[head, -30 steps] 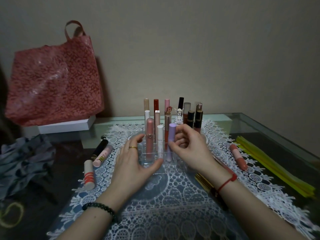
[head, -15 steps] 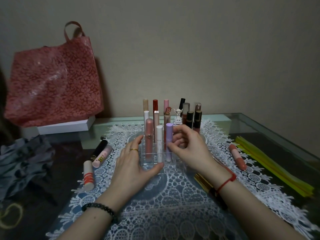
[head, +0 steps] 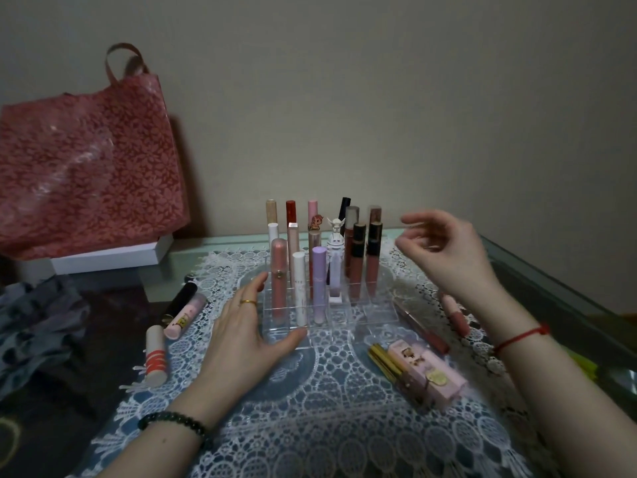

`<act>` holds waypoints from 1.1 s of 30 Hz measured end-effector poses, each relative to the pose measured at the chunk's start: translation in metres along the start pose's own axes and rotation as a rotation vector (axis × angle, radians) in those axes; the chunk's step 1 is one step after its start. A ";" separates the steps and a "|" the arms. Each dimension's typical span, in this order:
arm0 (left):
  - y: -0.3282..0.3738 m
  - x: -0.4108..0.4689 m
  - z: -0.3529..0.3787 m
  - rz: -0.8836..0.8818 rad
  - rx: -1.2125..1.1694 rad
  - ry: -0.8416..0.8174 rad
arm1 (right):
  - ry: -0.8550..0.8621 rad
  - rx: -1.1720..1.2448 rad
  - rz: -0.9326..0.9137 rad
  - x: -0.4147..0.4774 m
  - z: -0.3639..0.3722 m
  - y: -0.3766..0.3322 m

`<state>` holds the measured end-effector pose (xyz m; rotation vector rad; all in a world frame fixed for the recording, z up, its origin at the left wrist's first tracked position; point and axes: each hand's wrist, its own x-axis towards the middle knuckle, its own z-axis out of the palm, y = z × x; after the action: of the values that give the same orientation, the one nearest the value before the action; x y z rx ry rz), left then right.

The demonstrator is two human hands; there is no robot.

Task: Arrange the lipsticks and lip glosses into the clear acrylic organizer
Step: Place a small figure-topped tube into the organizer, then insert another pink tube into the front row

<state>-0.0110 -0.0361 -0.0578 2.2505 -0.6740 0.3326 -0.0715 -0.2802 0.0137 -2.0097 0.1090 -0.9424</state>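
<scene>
Lace mat [head: 310, 426] spread over the glass table [head: 537, 270]. Clear acrylic organizer [head: 372, 315] at centre, mostly filled; front-right cells bare. My left hand [head: 251, 339] lies flat and open against its front-left corner, steadying it. My right hand [head: 444, 250] hovers to the right of it, fingers loosely apart, holding nothing. Loose pieces: pink boxed lipstick [head: 427, 370] and gold tube [head: 386, 363] near right, striped tube [head: 155, 357] left. Judged light, rigid, glossy and slippery: pinch mid-barrel, lower upright.
</scene>
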 end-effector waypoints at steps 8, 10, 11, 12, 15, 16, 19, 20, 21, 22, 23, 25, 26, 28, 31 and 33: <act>0.001 0.001 0.002 -0.002 -0.038 -0.002 | -0.027 -0.401 0.221 -0.011 -0.028 0.063; 0.000 0.002 0.002 0.000 -0.046 -0.007 | -0.073 -0.430 0.274 -0.014 -0.029 0.072; -0.001 0.002 0.002 0.000 -0.048 -0.009 | -0.091 -0.446 0.291 -0.014 -0.029 0.075; -0.002 0.002 0.002 0.000 -0.050 -0.012 | -0.106 -0.458 0.303 -0.015 -0.029 0.078; -0.002 0.002 0.003 0.007 -0.051 -0.013 | -0.131 -0.483 0.325 -0.018 -0.029 0.083; -0.002 0.002 0.003 0.010 -0.049 -0.011 | -0.132 -0.499 0.320 -0.019 -0.028 0.084; -0.003 0.002 0.003 0.012 -0.048 -0.011 | -0.116 -0.520 0.297 -0.020 -0.026 0.085; -0.003 0.002 0.004 0.012 -0.049 -0.011 | -0.109 -0.514 0.296 -0.020 -0.026 0.085; -0.003 0.002 0.004 0.013 -0.052 -0.012 | -0.104 -0.505 0.298 -0.020 -0.026 0.086; -0.002 0.002 0.004 0.015 -0.056 -0.011 | -0.100 -0.494 0.302 -0.020 -0.027 0.086; -0.002 0.002 0.005 0.019 -0.059 -0.009 | -0.098 -0.481 0.307 -0.020 -0.027 0.085; -0.002 0.001 0.005 0.024 -0.061 -0.003 | -0.090 -0.449 0.311 -0.020 -0.028 0.084; -0.002 0.001 0.005 0.024 -0.060 -0.001 | -0.076 -0.428 0.307 -0.020 -0.028 0.084; -0.002 0.001 0.004 0.023 -0.058 -0.001 | -0.037 -0.370 0.299 -0.020 -0.027 0.081; -0.001 0.001 0.004 0.021 -0.058 -0.003 | -0.013 -0.261 0.298 -0.018 -0.028 0.073; -0.001 0.001 0.005 0.019 -0.050 -0.003 | -0.010 -0.160 0.288 -0.019 -0.027 0.064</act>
<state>-0.0092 -0.0395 -0.0609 2.1989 -0.6990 0.3182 -0.0856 -0.3293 -0.0364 -2.0740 0.4680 -0.7585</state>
